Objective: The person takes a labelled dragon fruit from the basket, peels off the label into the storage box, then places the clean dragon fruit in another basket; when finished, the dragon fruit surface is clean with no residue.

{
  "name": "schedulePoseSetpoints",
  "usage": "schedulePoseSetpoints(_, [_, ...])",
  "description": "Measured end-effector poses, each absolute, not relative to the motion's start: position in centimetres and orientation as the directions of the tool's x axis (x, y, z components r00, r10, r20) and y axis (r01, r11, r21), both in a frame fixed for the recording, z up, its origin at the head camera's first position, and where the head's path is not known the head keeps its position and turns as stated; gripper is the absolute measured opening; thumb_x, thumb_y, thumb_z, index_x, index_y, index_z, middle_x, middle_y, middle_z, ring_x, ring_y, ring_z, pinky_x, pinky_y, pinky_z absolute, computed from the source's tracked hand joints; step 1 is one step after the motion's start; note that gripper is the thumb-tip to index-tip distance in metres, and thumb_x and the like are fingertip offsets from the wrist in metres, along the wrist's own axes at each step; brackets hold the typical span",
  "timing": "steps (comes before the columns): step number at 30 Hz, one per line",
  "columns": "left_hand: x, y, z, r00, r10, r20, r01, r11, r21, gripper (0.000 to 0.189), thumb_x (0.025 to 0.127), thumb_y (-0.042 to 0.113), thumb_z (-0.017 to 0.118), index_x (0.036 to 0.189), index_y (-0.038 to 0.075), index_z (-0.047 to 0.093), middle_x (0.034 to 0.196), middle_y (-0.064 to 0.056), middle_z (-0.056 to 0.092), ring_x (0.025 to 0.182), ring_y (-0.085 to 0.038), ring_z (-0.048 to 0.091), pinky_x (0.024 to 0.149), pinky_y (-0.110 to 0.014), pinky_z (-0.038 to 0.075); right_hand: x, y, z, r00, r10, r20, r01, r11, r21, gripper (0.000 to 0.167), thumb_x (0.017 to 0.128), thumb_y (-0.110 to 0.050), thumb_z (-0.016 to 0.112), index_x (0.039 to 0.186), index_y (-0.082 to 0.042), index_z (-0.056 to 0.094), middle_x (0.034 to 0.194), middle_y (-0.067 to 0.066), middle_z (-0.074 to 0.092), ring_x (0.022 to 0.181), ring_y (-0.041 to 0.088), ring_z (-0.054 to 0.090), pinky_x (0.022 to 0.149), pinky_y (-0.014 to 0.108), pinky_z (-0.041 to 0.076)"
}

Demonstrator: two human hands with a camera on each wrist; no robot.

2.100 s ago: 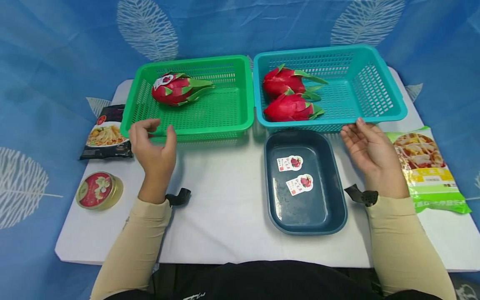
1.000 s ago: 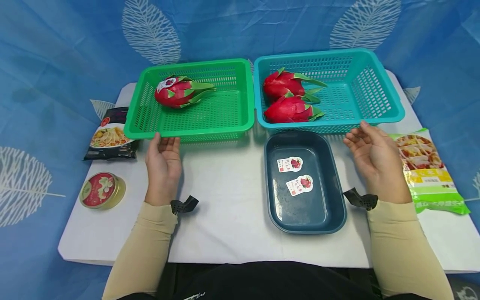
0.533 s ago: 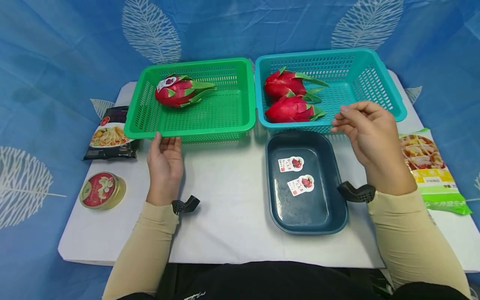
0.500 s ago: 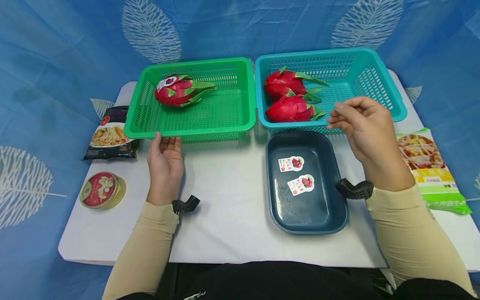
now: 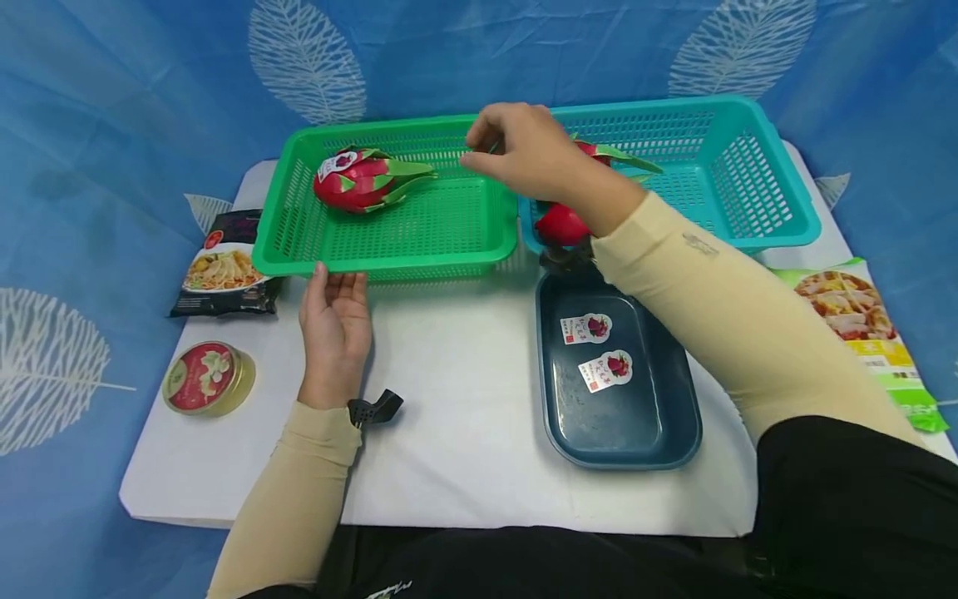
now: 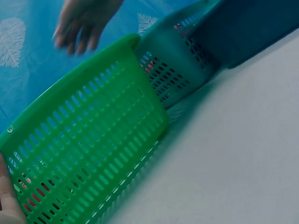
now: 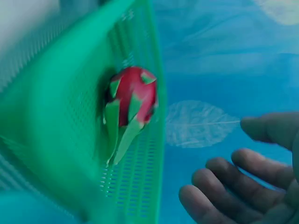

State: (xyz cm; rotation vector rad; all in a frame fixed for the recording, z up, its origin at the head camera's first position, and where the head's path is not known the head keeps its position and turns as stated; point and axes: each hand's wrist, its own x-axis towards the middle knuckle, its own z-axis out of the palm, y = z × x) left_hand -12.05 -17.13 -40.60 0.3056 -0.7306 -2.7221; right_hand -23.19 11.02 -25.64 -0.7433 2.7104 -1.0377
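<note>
My left hand (image 5: 337, 337) holds the front rim of the green basket (image 5: 419, 273), thumb at the rim and fingers beneath it. Inside that basket lies a red dragon fruit (image 5: 352, 185) with a white sticker (image 5: 337, 165) and green leaf tips. Above the basket's right end hovers my right hand (image 5: 524, 150), fingers loosely bent and nothing between them in the right wrist view. The right hand and forearm partly cover two dragon fruits (image 5: 563, 225) in the blue basket (image 5: 737, 166).
A dark blue tray (image 5: 621, 424) with two dragon fruit stickers (image 5: 604, 371) stands in front of the blue basket. Further left are a black noodle packet (image 5: 224, 266) and a round tin (image 5: 202, 378). A green food bag (image 5: 861, 308) lies at the right.
My right hand left the blue basket's front rim, rose and swept left to the green basket. My left hand moved down to the green basket's front rim and has stayed there.
</note>
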Motion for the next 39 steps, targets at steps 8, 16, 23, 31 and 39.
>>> schedulePoseSetpoints(8, [-11.8,-17.1,-40.5,-0.937,-0.331,-0.111,0.235,-0.833,0.501,0.028,0.111,0.014,0.057,0.127,-0.007,0.046,0.113,-0.016,0.052,0.099,-0.025,0.060,0.094,-0.032,0.056,-30.5,4.8,-26.5,-0.798,-0.596,-0.090,-0.445,0.684,-0.578,0.053,0.108,-0.038,0.061,0.149,-0.005,0.054,0.142,0.007,0.058,0.128,0.019,0.054,0.103,0.030,0.045])
schedulePoseSetpoints(16, [-11.7,-17.2,-40.4,-0.937,-0.313,-0.153,0.204,-0.849,0.487,0.031,0.111,0.013,0.057,0.130,-0.008,0.045,0.113,-0.016,0.052,0.099,-0.025,0.060,0.093,-0.032,0.056,-34.0,1.3,-28.8,-0.754,-0.586,-0.298,-0.439,0.786,-0.434,0.049,0.110,-0.032,0.059,0.150,-0.005,0.053,0.150,0.011,0.052,0.141,0.026,0.043,0.113,0.033,0.037])
schedulePoseSetpoints(23, [-11.9,-17.5,-40.4,-0.937,-0.326,-0.127,0.220,-0.830,0.512,0.026,0.111,0.015,0.056,0.125,-0.006,0.048,0.112,-0.016,0.052,0.099,-0.024,0.060,0.093,-0.031,0.056,-34.2,-2.0,-30.9,-0.761,-0.549,-0.345,-0.359,0.801,-0.480,0.068,0.110,-0.031,0.058,0.165,-0.008,0.027,0.165,0.009,0.035,0.151,0.023,0.032,0.116,0.035,0.037])
schedulePoseSetpoints(31, [-11.7,-17.5,-40.5,-0.935,-0.326,-0.138,0.209,-0.822,0.529,0.032,0.111,0.014,0.056,0.131,-0.008,0.045,0.112,-0.015,0.053,0.099,-0.024,0.060,0.093,-0.031,0.056,-33.5,-3.5,-33.2,-0.743,-0.529,-0.409,-0.325,0.820,-0.472,0.068,0.112,-0.029,0.053,0.165,-0.009,0.016,0.155,0.008,0.045,0.141,0.022,0.046,0.107,0.037,0.044])
schedulePoseSetpoints(39, [-11.7,-17.5,-40.3,-0.937,-0.333,-0.107,0.231,-0.820,0.524,0.028,0.111,0.014,0.057,0.126,-0.008,0.048,0.111,-0.016,0.054,0.098,-0.024,0.061,0.092,-0.031,0.057,-33.2,-3.7,-33.3,-0.754,-0.567,-0.331,-0.329,0.762,-0.557,0.071,0.111,-0.024,0.055,0.164,-0.009,0.010,0.155,0.012,0.046,0.139,0.020,0.048,0.106,0.032,0.044])
